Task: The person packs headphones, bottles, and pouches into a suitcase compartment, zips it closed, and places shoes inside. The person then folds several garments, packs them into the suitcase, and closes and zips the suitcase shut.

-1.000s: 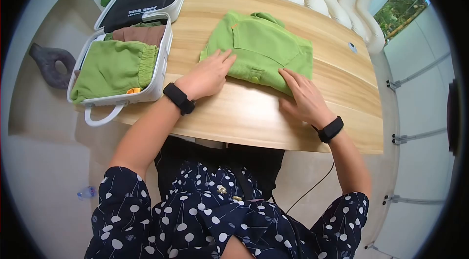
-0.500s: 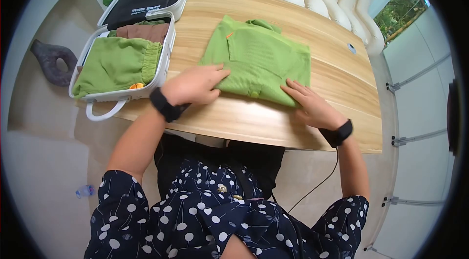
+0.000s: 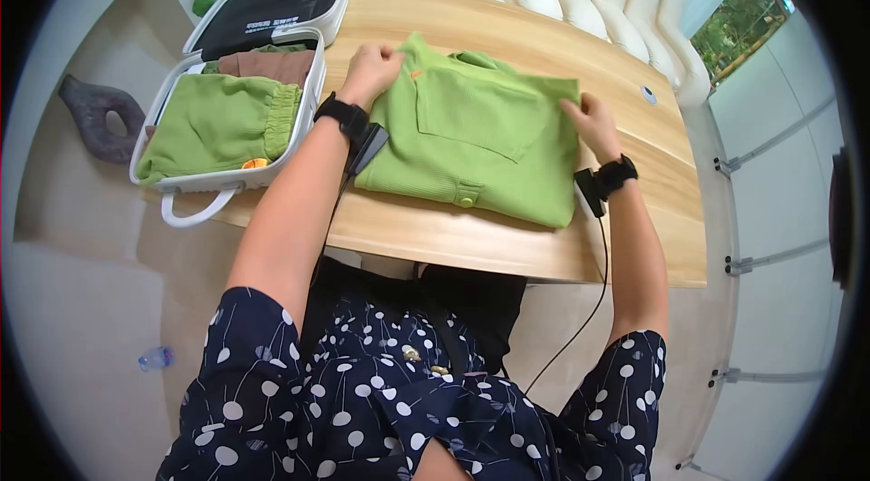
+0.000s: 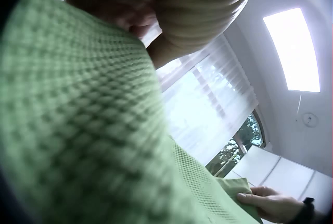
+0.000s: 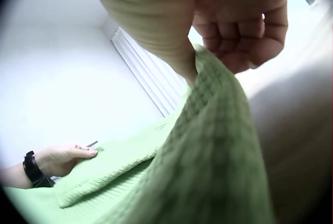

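Note:
A folded green shirt of textured knit lies on the wooden table, with a pocket on top and a buttoned tab near its front edge. At its far left corner my left hand pinches the cloth. My right hand grips the right edge, a little below the far right corner. Close up in the right wrist view, the shirt's edge rises between thumb and fingers. In the left wrist view the raised cloth fills much of the picture and partly hides the left fingers.
An open white suitcase stands at the table's left, packed with green shorts and a brown garment. Its handle juts toward me. A small oval object lies at the table's far right. A cable hangs from my right wrist.
Both hands have moved from the shirt's near edge to its far side and taken hold of the cloth there. The shirt has come closer to me, and its far edge is lifted.

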Tool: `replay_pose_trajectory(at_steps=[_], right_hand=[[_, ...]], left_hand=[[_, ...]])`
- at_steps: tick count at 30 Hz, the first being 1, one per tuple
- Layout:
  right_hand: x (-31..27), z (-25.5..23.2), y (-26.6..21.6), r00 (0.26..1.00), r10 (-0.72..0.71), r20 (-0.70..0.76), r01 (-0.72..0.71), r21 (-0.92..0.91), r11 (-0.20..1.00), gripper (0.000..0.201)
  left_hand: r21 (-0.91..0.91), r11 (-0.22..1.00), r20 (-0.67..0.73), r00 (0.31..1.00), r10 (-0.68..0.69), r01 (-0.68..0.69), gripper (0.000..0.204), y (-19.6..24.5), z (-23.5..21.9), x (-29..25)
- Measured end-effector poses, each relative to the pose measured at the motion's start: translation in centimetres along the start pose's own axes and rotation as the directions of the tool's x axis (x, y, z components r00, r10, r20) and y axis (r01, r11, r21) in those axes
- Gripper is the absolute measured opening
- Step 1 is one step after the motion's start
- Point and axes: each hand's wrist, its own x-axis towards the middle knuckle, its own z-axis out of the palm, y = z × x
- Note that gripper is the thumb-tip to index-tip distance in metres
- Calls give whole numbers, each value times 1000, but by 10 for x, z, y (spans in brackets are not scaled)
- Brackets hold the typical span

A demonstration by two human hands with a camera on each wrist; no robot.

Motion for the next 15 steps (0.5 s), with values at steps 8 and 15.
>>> replay_pose_trajectory(at_steps=[8, 15], right_hand=[[41, -19, -37, 918, -118, -378, 114, -32, 993, 36], [34, 24, -11, 932, -324, -161, 291, -201, 936, 60]], left_hand=[[38, 998, -303, 951, 58, -49, 28, 16, -9, 29], [367, 907, -36, 971, 238, -209, 44, 5, 1, 0]])
